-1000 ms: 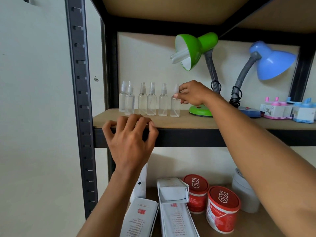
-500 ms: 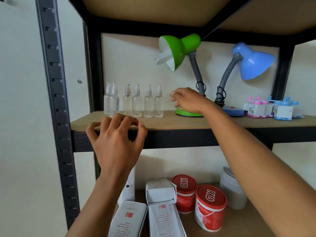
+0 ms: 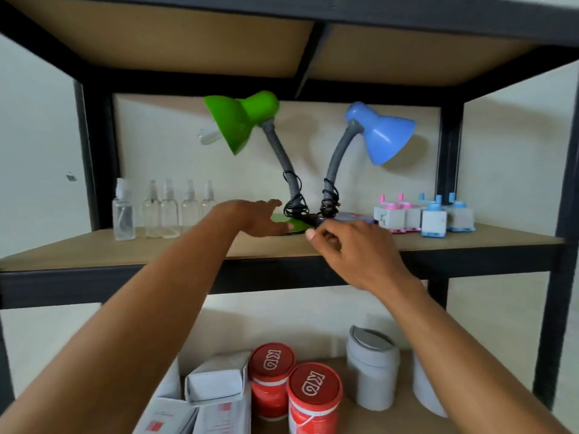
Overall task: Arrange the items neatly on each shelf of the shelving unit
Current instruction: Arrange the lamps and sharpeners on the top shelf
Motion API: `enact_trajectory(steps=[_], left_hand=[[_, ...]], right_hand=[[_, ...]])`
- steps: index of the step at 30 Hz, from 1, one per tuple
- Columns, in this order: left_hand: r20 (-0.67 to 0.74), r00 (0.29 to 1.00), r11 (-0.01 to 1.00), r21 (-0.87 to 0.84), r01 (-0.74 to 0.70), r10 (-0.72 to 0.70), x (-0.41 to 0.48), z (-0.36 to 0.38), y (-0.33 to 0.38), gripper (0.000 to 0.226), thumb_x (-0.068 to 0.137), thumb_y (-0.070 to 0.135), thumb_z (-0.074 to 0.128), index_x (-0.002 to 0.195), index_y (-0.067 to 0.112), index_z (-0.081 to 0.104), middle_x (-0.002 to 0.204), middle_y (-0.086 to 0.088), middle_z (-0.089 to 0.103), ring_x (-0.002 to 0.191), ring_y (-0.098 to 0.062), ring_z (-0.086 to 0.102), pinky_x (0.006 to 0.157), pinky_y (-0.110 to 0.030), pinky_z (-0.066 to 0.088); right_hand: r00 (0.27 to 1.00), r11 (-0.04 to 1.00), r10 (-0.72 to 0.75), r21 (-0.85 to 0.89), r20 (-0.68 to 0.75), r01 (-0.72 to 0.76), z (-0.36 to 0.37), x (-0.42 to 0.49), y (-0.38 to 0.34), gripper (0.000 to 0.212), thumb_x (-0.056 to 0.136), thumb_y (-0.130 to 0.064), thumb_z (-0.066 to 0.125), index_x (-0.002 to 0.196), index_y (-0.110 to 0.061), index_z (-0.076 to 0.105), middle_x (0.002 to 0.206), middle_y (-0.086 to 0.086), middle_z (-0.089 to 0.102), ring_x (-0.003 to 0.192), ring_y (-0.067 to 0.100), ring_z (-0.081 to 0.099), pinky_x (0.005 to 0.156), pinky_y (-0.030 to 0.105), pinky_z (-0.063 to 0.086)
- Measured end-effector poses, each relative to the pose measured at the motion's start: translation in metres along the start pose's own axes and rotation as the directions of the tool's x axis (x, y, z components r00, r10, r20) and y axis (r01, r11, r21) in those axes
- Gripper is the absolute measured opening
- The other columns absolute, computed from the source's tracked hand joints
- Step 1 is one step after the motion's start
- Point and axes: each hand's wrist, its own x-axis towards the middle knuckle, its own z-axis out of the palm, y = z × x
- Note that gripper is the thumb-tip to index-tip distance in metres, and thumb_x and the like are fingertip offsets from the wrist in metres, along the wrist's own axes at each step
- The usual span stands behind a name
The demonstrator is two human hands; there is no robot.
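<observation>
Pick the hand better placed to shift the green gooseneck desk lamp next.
Probably left. The left hand has straight fingers over the round base of the green gooseneck desk lamp; the right hand is curled further right, nearer the blue gooseneck desk lamp.

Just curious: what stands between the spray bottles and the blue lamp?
The green lamp, with the left hand at its base, in the head view.
</observation>
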Motion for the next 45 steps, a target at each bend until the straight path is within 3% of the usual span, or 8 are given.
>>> enact_trajectory(steps=[5,12,16,23,30,36,41,45], left_hand=[[0.089,0.991,0.977,0.197,0.082,-0.101,0.033,-0.004,0.004,0.084,0.098,0.071,0.022,0.162,0.019,0.003,0.169,-0.005,0.008,0.154,-0.027,0.017,0.124,-0.046,0.014],[0.076,0.994,0.990,0.123,0.073,-0.083,0.042,0.009,0.009,0.075,0.103,0.063,0.016,0.153,0.012,0.038,0.156,-0.011,0.041,0.142,-0.029,0.039,0.117,-0.045,0.029],[0.078,0.983,0.968,0.204,0.146,-0.165,0.046,0.009,0.017,0.085,0.098,0.070,0.014,0.125,0.004,0.059,0.126,-0.014,0.060,0.112,-0.032,0.059,0.102,-0.044,0.044],[0.019,0.928,0.902,0.242,0.357,-0.373,0.069,0.006,0.045,0.060,0.102,0.047,0.041,0.151,0.012,0.037,0.147,-0.009,0.047,0.124,-0.032,0.052,0.098,-0.044,0.045],[0.038,0.984,0.968,0.193,0.162,-0.172,0.038,0.001,0.008,0.080,0.094,0.074,0.036,0.140,0.011,0.053,0.140,-0.010,0.055,0.122,-0.030,0.054,0.103,-0.039,0.043],[-0.006,0.999,0.997,-0.054,-0.046,0.046,0.016,0.008,-0.036,0.055,0.098,0.057,0.052,0.149,0.038,0.044,0.146,0.003,0.052,0.128,-0.021,0.051,0.111,-0.043,0.039],[0.014,0.998,0.998,0.038,-0.059,0.058,0.020,0.003,-0.029,0.055,0.099,0.055,0.050,0.148,0.028,0.049,0.131,-0.001,0.060,0.117,-0.024,0.057,0.106,-0.043,0.043],[0.036,0.999,0.992,0.128,-0.011,0.006,0.019,-0.003,-0.014,0.061,0.101,0.054,0.049,0.153,0.023,0.041,0.148,-0.005,0.050,0.132,-0.026,0.049,0.110,-0.037,0.038]], right_hand=[[0.985,1.000,0.007,-0.010,-0.170,-0.009,0.017,-0.009,0.005,0.053,0.100,-0.063,0.035,0.077,-0.027,0.067,0.070,-0.005,0.068,0.069,0.019,0.064,0.051,0.029,0.029],[0.964,0.997,0.081,0.040,-0.252,-0.073,0.024,-0.009,0.000,0.046,0.094,-0.057,0.046,0.068,-0.027,0.067,0.058,-0.005,0.062,0.058,0.017,0.060,0.050,0.027,0.027],[0.957,0.994,0.110,0.051,-0.269,-0.100,0.025,-0.008,-0.001,0.042,0.091,-0.055,0.051,0.065,-0.026,0.066,0.055,-0.005,0.060,0.055,0.018,0.057,0.051,0.026,0.024],[0.958,0.991,0.124,0.083,-0.260,-0.106,0.026,-0.009,-0.001,0.048,0.089,-0.057,0.040,0.070,-0.026,0.072,0.059,-0.004,0.063,0.055,0.016,0.055,0.049,0.026,0.027],[0.965,0.989,0.127,0.098,-0.230,-0.107,0.024,-0.007,-0.002,0.043,0.092,-0.055,0.045,0.072,-0.027,0.071,0.056,-0.007,0.057,0.053,0.014,0.052,0.047,0.024,0.028],[0.996,0.980,0.043,0.196,-0.073,-0.028,0.014,0.005,-0.029,0.046,0.095,-0.063,0.048,0.081,-0.030,0.077,0.067,-0.008,0.067,0.066,0.014,0.059,0.051,0.029,0.034],[0.984,0.993,0.083,0.098,-0.155,-0.068,0.027,0.002,-0.043,0.047,0.095,-0.065,0.046,0.086,-0.032,0.079,0.069,-0.004,0.069,0.070,0.020,0.064,0.053,0.030,0.026],[0.975,0.993,0.108,0.065,-0.196,-0.097,0.030,0.003,-0.046,0.048,0.096,-0.060,0.046,0.076,-0.028,0.077,0.059,-0.004,0.062,0.059,0.019,0.059,0.048,0.028,0.029]])
